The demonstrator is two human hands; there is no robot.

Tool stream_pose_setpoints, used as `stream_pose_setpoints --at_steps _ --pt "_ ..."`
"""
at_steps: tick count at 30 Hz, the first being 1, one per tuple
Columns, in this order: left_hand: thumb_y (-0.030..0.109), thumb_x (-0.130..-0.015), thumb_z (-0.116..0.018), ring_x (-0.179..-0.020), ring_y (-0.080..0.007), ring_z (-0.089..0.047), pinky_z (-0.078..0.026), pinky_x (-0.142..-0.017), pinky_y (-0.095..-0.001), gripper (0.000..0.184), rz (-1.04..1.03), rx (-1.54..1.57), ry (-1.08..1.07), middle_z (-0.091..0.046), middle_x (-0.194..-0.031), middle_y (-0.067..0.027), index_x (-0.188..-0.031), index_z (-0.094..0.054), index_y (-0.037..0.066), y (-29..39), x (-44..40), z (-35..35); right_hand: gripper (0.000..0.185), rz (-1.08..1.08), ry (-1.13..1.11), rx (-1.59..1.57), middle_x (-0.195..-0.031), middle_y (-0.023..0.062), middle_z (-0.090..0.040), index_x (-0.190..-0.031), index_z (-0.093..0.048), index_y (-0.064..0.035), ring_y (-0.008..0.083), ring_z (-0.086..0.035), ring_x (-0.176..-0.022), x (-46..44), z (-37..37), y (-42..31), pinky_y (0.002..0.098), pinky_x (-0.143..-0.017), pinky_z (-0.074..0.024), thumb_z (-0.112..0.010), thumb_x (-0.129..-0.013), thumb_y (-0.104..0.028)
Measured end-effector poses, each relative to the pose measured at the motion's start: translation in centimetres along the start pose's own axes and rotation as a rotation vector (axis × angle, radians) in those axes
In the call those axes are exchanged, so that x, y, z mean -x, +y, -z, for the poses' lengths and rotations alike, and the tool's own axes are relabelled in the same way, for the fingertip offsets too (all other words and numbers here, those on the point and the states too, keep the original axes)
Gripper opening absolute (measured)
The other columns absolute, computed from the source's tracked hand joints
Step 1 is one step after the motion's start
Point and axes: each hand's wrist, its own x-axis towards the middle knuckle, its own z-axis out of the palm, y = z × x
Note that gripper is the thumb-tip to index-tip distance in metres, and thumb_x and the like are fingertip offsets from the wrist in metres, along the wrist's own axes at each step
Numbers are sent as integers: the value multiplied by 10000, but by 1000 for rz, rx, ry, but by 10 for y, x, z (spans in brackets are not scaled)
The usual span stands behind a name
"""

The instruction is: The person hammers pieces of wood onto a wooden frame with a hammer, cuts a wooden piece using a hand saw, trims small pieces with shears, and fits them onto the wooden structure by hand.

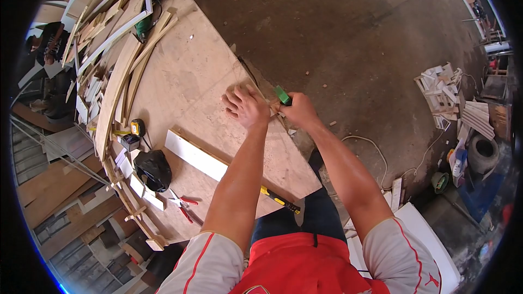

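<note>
My left hand [247, 107] presses on the plywood sheet [190, 81] near its right edge, fingers apart and slightly bent. Just beyond that edge, my right hand [299, 110] is closed around a green tool [283, 96]; only its green end shows, and the rest is hidden by the fingers. A thin wooden piece [274, 106] lies between the two hands, partly covered. Nearer my body, a white strip [196, 154] lies on the plywood, with a yellow and black tool [280, 200] at the near edge.
On the left are red-handled pliers [183, 204], a black bag [153, 170], a yellow tape measure [138, 127], a green drill [143, 28] and long wood strips [117, 98]. A person [53, 42] is at the far left. Wood scraps [441, 90] lie on the floor at right.
</note>
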Motion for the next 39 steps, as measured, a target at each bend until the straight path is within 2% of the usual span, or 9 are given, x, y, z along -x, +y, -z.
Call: stream_pose_setpoints --at_steps 6,8,12,14,17,21,29,32,39 --pt "361 -1053 -479 -1517 -421 -198 -204 -1174 -604 476 45 2 -20 -342 -1591 -169 -1429 -444 70 7 -2 -4 360 -5 -21 -25 -950 261 -734 -1047 -747 -21 436 -716 -946 -6 6 -1 486 -816 -548 -768 -791 -274" --pt "349 -1048 -474 -1553 -457 -119 -149 -1200 -650 515 70 51 -111 -272 -1637 -205 -1474 -389 72 9 -2 5 352 40 -11 18 -916 249 -736 -1043 -733 -15 433 -719 -906 -5 8 -1 480 -781 -549 -762 -812 -279" --pt "334 -1050 -470 -1548 -445 -133 -157 -1204 -628 493 72 -14 -91 -278 -1628 -197 -1459 -402 67 13 -1 6 332 20 96 -97 -835 245 -711 -1030 -685 3 428 -716 -835 12 21 -10 468 -705 -541 -741 -889 -293" --pt "326 -1051 -482 -1538 -418 -165 -171 -1204 -588 463 59 -45 -34 -332 -1594 -187 -1429 -441 62 11 1 2 334 139 188 -104 -797 247 -685 -1036 -656 0 431 -707 -794 37 29 -11 467 -677 -533 -716 -933 -311" --pt "304 -1046 -481 -1539 -420 -161 -166 -1211 -582 454 70 -51 -45 -321 -1598 -203 -1434 -439 71 11 0 1 303 252 262 -73 -753 253 -644 -1060 -629 -14 440 -693 -744 98 40 -17 465 -648 -536 -714 -959 -287" --pt "276 -1037 -486 -1534 -422 -172 -170 -1209 -583 439 77 -40 -35 -324 -1598 -193 -1429 -444 83 12 0 0 237 326 331 -119 -793 226 -663 -1095 -632 -26 409 -708 -755 176 37 -24 439 -620 -551 -746 -924 -144" --pt "249 -990 -559 -1525 -408 -204 -215 -1190 -594 442 69 -69 -50 -350 -1591 -147 -1411 -481 139 9 -2 -1 243 491 248 -64 -883 157 -693 -1094 -641 13 341 -713 -707 236 26 -23 402 -612 -569 -745 -901 -92" --pt "286 -1016 -510 -1551 -439 -134 -162 -1206 -645 430 86 14 -121 -281 -1624 -185 -1419 -451 149 4 -6 0 245 489 210 -20 -886 156 -693 -1085 -644 15 325 -711 -696 242 27 -25 392 -602 -567 -750 -888 -83" --pt "294 -1026 -494 -1559 -441 -112 -130 -1221 -645 460 107 3 -142 -266 -1640 -193 -1460 -428 155 6 -5 1 252 445 220 -43 -904 155 -699 -1090 -646 14 322 -718 -721 255 26 -24 388 -617 -578 -750 -881 -82"
